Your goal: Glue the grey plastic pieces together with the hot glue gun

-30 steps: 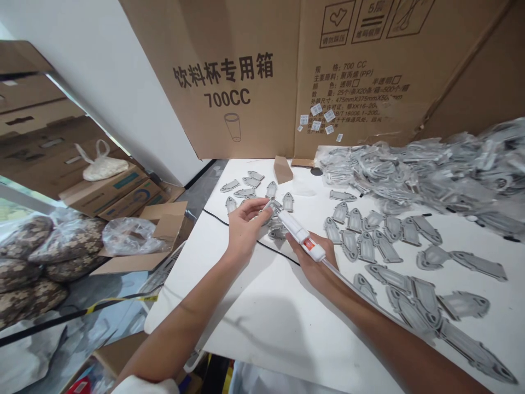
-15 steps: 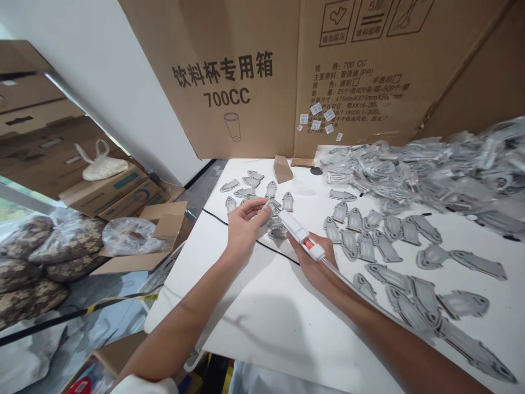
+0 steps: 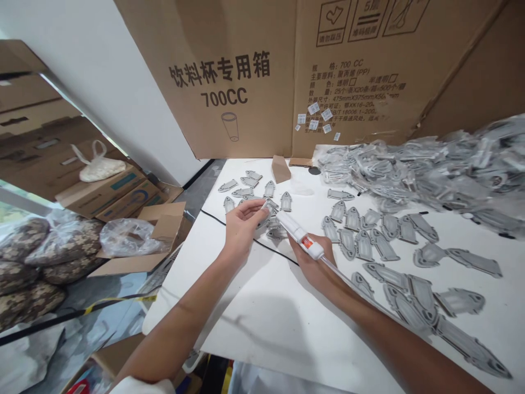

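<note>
My left hand point(image 3: 243, 227) pinches a small grey boat-shaped plastic piece point(image 3: 268, 208) between thumb and fingers, just above the white table. Wrapped round a white hot glue gun point(image 3: 298, 234) with an orange-red part is my right hand point(image 3: 314, 257). A long clear glue stick point(image 3: 342, 278) trails from its back end along my right forearm. The gun's front end points at the piece in my left hand, close to it; whether they touch I cannot tell. Similar grey pieces point(image 3: 286, 201) lie around both hands, some partly hidden by my left fingers.
More grey pieces point(image 3: 363, 246) are spread over the right of the white table point(image 3: 254, 312). Bagged pieces point(image 3: 410, 164) pile up at the back right. A large cardboard box point(image 3: 246, 126) stands behind. A black cable point(image 3: 274, 250) crosses the table. Boxes and bags point(image 3: 61, 246) fill the left floor.
The glue gun's tip has drawn slightly away from the grey piece in my left hand. The whole view has shifted a little; both hands keep their grip.
</note>
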`<state>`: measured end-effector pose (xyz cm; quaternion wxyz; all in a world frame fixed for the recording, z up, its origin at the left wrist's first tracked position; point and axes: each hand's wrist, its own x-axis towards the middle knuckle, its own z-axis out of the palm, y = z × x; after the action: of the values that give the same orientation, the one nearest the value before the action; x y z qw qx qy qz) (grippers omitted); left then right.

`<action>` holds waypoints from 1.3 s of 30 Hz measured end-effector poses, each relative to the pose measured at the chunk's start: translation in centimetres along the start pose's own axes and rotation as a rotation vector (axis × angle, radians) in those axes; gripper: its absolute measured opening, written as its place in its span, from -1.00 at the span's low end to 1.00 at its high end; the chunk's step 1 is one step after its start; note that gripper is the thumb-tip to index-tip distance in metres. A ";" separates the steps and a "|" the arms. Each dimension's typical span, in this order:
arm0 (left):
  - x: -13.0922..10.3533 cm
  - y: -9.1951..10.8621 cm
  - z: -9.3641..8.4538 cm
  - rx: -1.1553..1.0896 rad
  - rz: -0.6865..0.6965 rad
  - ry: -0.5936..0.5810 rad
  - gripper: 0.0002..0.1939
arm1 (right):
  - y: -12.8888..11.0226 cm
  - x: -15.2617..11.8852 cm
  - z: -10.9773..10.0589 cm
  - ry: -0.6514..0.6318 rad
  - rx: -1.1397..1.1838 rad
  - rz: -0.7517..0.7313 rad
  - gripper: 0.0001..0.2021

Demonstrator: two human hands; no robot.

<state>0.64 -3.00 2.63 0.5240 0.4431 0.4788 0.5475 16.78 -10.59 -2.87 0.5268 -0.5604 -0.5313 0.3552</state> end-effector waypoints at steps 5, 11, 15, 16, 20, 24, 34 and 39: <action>0.1 -0.2 -0.1 0.007 0.010 -0.004 -0.71 | 0.4 -0.1 0.2 0.034 -0.029 0.016 -0.53; -0.1 -0.2 0.0 0.037 0.050 -0.001 -0.70 | 0.7 -0.1 0.1 0.038 -0.021 0.019 -0.53; -0.2 -0.3 0.1 0.076 0.116 0.010 -0.71 | 0.4 -0.2 -0.1 0.036 -0.065 0.014 -0.53; -0.3 -0.3 0.2 0.082 0.132 0.017 -0.72 | 0.3 -0.2 -0.1 0.038 -0.064 0.014 -0.53; -0.3 -0.2 0.2 0.118 0.185 0.021 -0.76 | 0.3 -0.2 0.0 0.050 -0.027 0.048 -0.51; -0.4 -0.1 -0.1 0.292 0.310 0.000 -0.82 | 0.6 0.0 -0.2 0.037 -0.063 0.074 -0.53; 0.2 0.2 -1.0 0.586 0.630 -0.027 -0.88 | 0.0 0.2 -0.4 0.004 -0.139 0.094 -0.49; 1.2 0.1 -1.5 0.505 0.405 0.087 -0.84 | -1.1 0.1 -0.5 0.094 -0.102 0.142 -0.49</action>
<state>-0.94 -1.92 2.44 0.2571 0.6213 0.5236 0.5231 17.07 -10.73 -1.66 0.4953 -0.6387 -0.4827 0.3373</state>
